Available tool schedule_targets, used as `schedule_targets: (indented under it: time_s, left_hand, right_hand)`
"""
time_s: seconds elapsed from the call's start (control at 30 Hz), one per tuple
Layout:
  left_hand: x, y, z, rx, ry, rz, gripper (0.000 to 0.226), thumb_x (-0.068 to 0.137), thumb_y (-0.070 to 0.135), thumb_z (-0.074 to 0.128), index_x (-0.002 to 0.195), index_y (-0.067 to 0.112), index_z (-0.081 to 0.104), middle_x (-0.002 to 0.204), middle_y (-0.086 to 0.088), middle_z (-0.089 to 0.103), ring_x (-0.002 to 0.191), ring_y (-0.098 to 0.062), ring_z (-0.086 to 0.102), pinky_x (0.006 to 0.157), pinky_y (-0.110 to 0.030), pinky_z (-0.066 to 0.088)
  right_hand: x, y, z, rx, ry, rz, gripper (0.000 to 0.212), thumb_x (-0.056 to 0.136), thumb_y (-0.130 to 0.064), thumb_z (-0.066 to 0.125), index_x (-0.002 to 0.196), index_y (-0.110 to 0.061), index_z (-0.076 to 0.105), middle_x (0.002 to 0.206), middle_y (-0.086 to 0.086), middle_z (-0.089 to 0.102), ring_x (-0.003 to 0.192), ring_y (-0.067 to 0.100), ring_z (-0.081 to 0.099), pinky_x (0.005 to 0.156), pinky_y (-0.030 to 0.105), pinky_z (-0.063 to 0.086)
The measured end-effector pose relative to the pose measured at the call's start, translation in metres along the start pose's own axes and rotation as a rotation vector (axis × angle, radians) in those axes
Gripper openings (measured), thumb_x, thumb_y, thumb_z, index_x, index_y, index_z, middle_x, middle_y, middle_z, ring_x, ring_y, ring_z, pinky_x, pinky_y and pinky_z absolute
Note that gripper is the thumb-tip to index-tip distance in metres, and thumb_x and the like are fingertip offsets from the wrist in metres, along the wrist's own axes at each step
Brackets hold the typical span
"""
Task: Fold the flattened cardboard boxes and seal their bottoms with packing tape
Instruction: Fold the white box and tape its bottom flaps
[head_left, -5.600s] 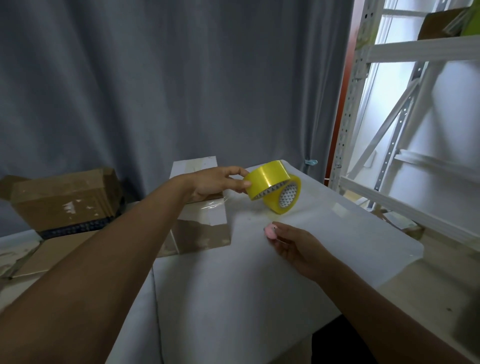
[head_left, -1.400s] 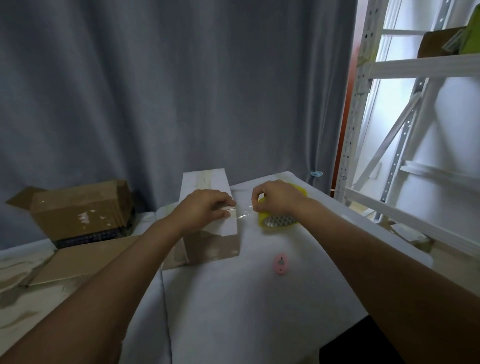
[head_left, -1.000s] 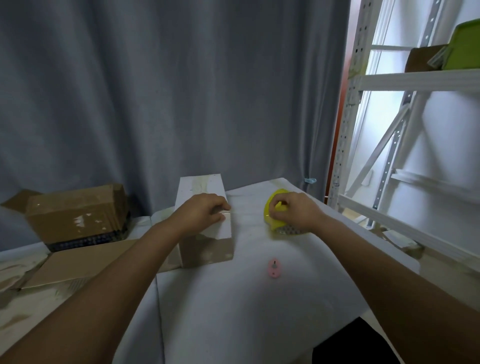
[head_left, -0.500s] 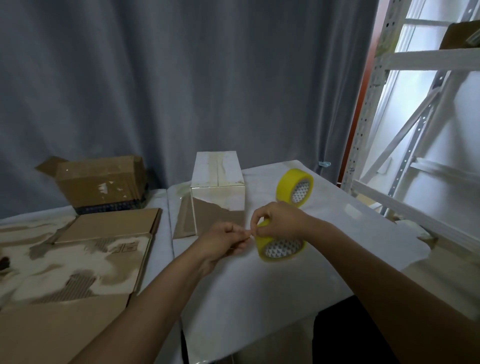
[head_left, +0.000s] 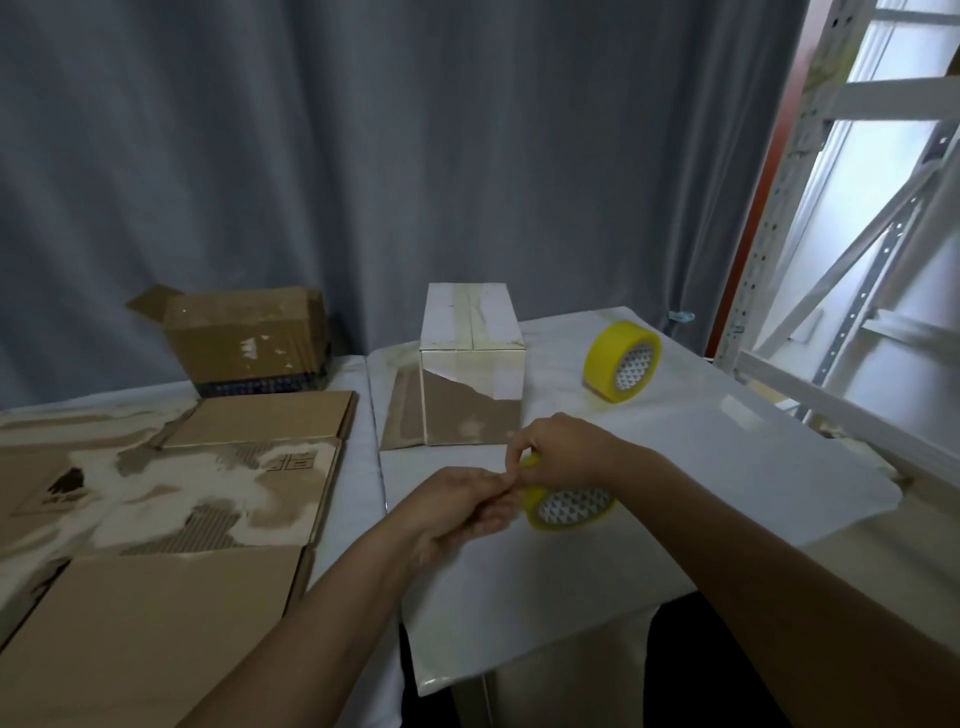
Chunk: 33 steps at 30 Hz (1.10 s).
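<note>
A folded cardboard box (head_left: 470, 374) stands on the white table (head_left: 701, 467), with tape along its top seam. In front of it my right hand (head_left: 563, 449) grips a yellow tape roll (head_left: 569, 506) from above. My left hand (head_left: 460, 501) meets it on the roll's left side, fingers pinching at the roll's edge; the tape end itself is hidden by the fingers. A second yellow tape roll (head_left: 622, 361) stands on edge to the right of the box.
Flattened cardboard boxes (head_left: 171, 493) lie on the left table. An open brown box (head_left: 244, 338) lies on its side behind them. A white metal shelf rack (head_left: 857, 260) stands at the right. A grey curtain hangs behind.
Both hands left the box and came toward me with the tape roll. My left hand now pinches at the roll's edge. The view has shifted left and down; the pink item is out of sight.
</note>
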<state>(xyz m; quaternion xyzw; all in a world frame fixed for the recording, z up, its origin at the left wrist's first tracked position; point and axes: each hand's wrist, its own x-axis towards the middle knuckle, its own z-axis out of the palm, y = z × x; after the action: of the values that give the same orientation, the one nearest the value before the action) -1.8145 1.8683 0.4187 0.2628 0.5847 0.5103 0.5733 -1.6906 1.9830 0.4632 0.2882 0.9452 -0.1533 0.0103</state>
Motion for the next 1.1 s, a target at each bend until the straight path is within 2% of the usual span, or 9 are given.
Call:
schedule_targets:
  time_s: [0.2, 0.3, 0.4, 0.5, 0.63, 0.77, 0.9, 1.0, 1.1]
  left_hand:
    - [0.002, -0.006, -0.006, 0.016, 0.019, 0.003, 0.009, 0.091, 0.010, 0.065, 0.091, 0.002, 0.068, 0.071, -0.009, 0.067, 0.064, -0.014, 0.060, 0.080, -0.031, 0.057]
    - [0.005, -0.005, -0.015, 0.252, 0.148, 0.099, 0.011, 0.091, 0.002, 0.061, 0.082, 0.003, 0.067, 0.061, -0.007, 0.062, 0.055, -0.014, 0.054, 0.057, -0.024, 0.048]
    - [0.008, -0.007, -0.031, 0.763, 0.290, 0.194, 0.026, 0.087, 0.008, 0.063, 0.063, 0.017, 0.060, 0.060, 0.005, 0.060, 0.058, -0.008, 0.053, 0.057, -0.020, 0.040]
    - [0.010, -0.014, -0.041, 1.079, 0.360, 0.207, 0.022, 0.088, 0.015, 0.061, 0.067, 0.020, 0.053, 0.073, 0.005, 0.058, 0.071, -0.013, 0.053, 0.054, -0.020, 0.033]
    - [0.015, -0.013, -0.046, 1.345, 0.352, 0.159, 0.012, 0.093, 0.026, 0.055, 0.092, 0.014, 0.055, 0.105, -0.012, 0.065, 0.095, -0.027, 0.060, 0.070, -0.028, 0.039]
    - [0.018, -0.018, -0.050, 1.377, 0.321, 0.138, 0.035, 0.093, 0.037, 0.057, 0.117, 0.012, 0.050, 0.124, -0.011, 0.052, 0.107, -0.029, 0.056, 0.083, -0.037, 0.047]
    - [0.013, -0.017, -0.056, 1.297, 0.384, 0.158, 0.066, 0.079, 0.042, 0.076, 0.122, 0.010, 0.038, 0.126, -0.008, 0.035, 0.104, -0.031, 0.053, 0.077, -0.036, 0.043]
    - [0.010, -0.005, -0.069, 1.163, 0.324, 0.106, 0.041, 0.083, 0.034, 0.071, 0.109, 0.014, 0.047, 0.120, -0.007, 0.046, 0.097, -0.023, 0.056, 0.080, -0.034, 0.049]
    - [0.005, 0.025, -0.076, 1.014, 0.530, 0.345, 0.012, 0.093, 0.023, 0.057, 0.095, 0.011, 0.058, 0.100, -0.008, 0.062, 0.083, -0.024, 0.063, 0.076, -0.042, 0.055]
  right_hand:
    - [-0.003, -0.004, -0.009, 0.064, -0.117, 0.036, 0.032, 0.099, -0.028, 0.042, 0.123, -0.030, 0.064, 0.139, 0.002, 0.053, 0.123, 0.021, 0.049, 0.102, 0.031, 0.040]
    - [-0.005, 0.002, -0.011, 0.123, -0.075, 0.058, 0.040, 0.096, -0.045, 0.050, 0.132, -0.028, 0.053, 0.137, 0.004, 0.053, 0.117, 0.020, 0.050, 0.091, 0.027, 0.038]
    - [-0.007, 0.007, 0.003, 0.456, -0.024, 0.085, 0.043, 0.089, -0.062, 0.050, 0.116, -0.030, 0.061, 0.123, -0.004, 0.060, 0.108, 0.013, 0.054, 0.094, 0.032, 0.044]
    - [-0.003, 0.002, 0.025, 0.608, 0.108, 0.043, 0.029, 0.090, -0.057, 0.052, 0.096, -0.030, 0.063, 0.101, -0.007, 0.064, 0.099, 0.013, 0.060, 0.092, 0.036, 0.049]
    - [0.011, -0.013, 0.033, 0.513, 0.169, 0.002, 0.040, 0.092, -0.051, 0.055, 0.120, -0.023, 0.064, 0.122, -0.001, 0.064, 0.112, 0.016, 0.057, 0.090, 0.024, 0.040]
    - [0.015, -0.014, 0.033, 0.514, 0.143, 0.037, 0.049, 0.091, -0.053, 0.055, 0.128, -0.021, 0.061, 0.130, 0.001, 0.061, 0.119, 0.018, 0.055, 0.093, 0.023, 0.039]
    - [0.009, -0.009, 0.032, 0.643, 0.162, 0.033, 0.038, 0.097, -0.046, 0.048, 0.119, -0.022, 0.066, 0.115, -0.002, 0.065, 0.108, 0.015, 0.058, 0.093, 0.028, 0.043]
    - [0.015, 0.015, 0.026, 0.778, 0.346, 0.119, 0.020, 0.098, -0.027, 0.051, 0.094, -0.025, 0.070, 0.097, -0.001, 0.069, 0.088, 0.014, 0.062, 0.082, 0.032, 0.050]
    - [0.027, 0.035, 0.006, 1.068, 0.599, 0.325, 0.024, 0.101, -0.020, 0.044, 0.096, -0.013, 0.066, 0.093, 0.010, 0.064, 0.070, 0.013, 0.058, 0.066, 0.025, 0.048]
